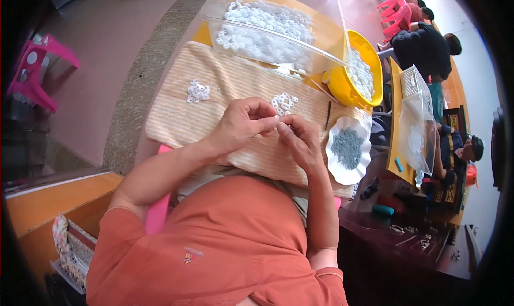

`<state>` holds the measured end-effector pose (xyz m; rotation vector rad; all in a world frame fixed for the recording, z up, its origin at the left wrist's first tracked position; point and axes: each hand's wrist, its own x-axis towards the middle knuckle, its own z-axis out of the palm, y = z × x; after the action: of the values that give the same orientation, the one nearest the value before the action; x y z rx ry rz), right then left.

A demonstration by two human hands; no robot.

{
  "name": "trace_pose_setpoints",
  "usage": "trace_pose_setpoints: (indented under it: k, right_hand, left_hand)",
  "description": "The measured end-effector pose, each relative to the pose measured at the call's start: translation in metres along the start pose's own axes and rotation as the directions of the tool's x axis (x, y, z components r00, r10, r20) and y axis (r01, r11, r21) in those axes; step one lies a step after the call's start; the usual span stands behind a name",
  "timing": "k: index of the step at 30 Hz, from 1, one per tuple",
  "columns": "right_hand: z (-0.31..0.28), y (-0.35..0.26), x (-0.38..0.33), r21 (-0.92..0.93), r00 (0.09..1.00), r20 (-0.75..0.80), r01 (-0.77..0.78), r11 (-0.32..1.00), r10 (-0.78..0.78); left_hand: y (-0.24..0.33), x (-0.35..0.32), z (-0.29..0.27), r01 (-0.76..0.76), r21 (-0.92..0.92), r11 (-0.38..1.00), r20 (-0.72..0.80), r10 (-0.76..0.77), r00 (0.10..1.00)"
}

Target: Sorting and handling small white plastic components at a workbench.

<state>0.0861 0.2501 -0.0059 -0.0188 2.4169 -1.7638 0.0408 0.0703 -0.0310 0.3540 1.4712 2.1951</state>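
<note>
My left hand and my right hand meet fingertip to fingertip above a striped cloth. Both are closed in a pinch on a small white piece, mostly covered by the fingers. Just beyond them lies a loose group of small white oval pieces with holes. A second little heap of white pieces sits on the cloth to the left. Right of my right hand, a white wavy-rimmed dish holds many tiny grey-blue parts. A thin dark stick rests near the dish.
A clear plastic bin full of white pieces stands at the far side, beside a yellow bucket of similar pieces. Pink stools are at left. Other people sit along the right, near another table with a clear bin.
</note>
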Motion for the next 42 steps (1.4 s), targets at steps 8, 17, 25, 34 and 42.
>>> trace_pose_setpoints:
  k: [8, 17, 25, 34, 42]
  right_hand:
    - [0.007, 0.013, 0.001, 0.325, 1.000, 0.019, -0.030, 0.945, 0.025]
    - [0.010, 0.014, -0.007, 0.321, 0.990, -0.137, 0.085, 0.943, -0.043]
    - [-0.020, -0.003, -0.050, -0.227, 0.928, -0.276, 0.190, 0.955, -0.250]
    - [-0.097, 0.027, -0.088, -0.642, 0.883, -0.420, -0.125, 0.756, -0.211]
    - [-0.107, 0.025, -0.090, -0.746, 0.894, -0.419, -0.241, 0.621, -0.156]
  left_hand:
    - [0.009, -0.002, 0.002, 0.063, -0.017, 0.998, 0.016, -0.063, 0.998]
    - [0.006, -0.006, 0.007, 0.147, -0.064, 0.987, 0.120, -0.139, 0.983]
    - [0.007, -0.007, 0.007, 0.169, -0.080, 0.982, 0.111, -0.160, 0.981]
    - [0.008, -0.009, 0.010, 0.158, -0.063, 0.985, 0.118, -0.150, 0.982]
    - [0.008, -0.008, 0.010, 0.143, -0.079, 0.987, 0.123, -0.133, 0.984]
